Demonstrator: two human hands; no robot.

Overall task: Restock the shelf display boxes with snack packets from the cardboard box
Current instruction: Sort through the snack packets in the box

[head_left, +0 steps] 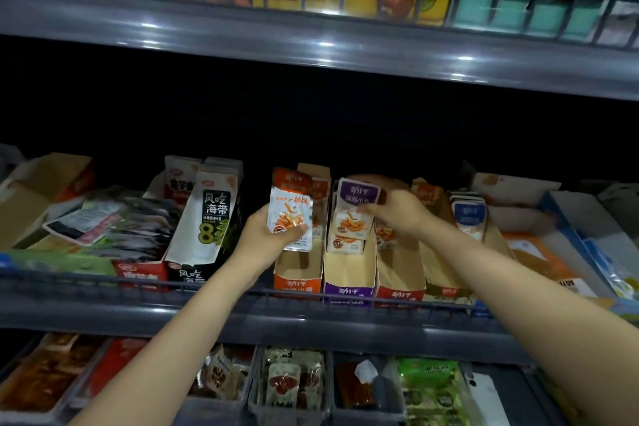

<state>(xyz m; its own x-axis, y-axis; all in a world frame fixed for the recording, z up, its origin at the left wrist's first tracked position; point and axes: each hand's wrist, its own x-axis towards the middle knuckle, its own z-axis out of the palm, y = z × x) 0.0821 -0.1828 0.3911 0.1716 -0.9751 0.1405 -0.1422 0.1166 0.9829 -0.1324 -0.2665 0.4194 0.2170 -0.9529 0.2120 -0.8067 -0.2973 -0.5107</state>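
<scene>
1. Left grip [266, 239], arm stretched up, curls round an orange-topped packet [290, 214] over the orange display box [297, 282];
2. right grip [397, 213] pinches a purple-topped packet [356, 204] at the back of the purple display box [348, 289];
3. beside them, a pack [214, 214] reads "风吃海带".

Wide gap left open between upper shelf [311, 41] and display boxes [349, 271], low front approach barred by wire rail [103, 280]

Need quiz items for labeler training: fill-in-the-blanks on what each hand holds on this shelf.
The left hand holds a snack packet with a ____ top band.
The right hand grips a second packet with a ____ top band.
The purple-front box stands just ____ of the orange-front box.
Answers: orange; purple; right.
</scene>
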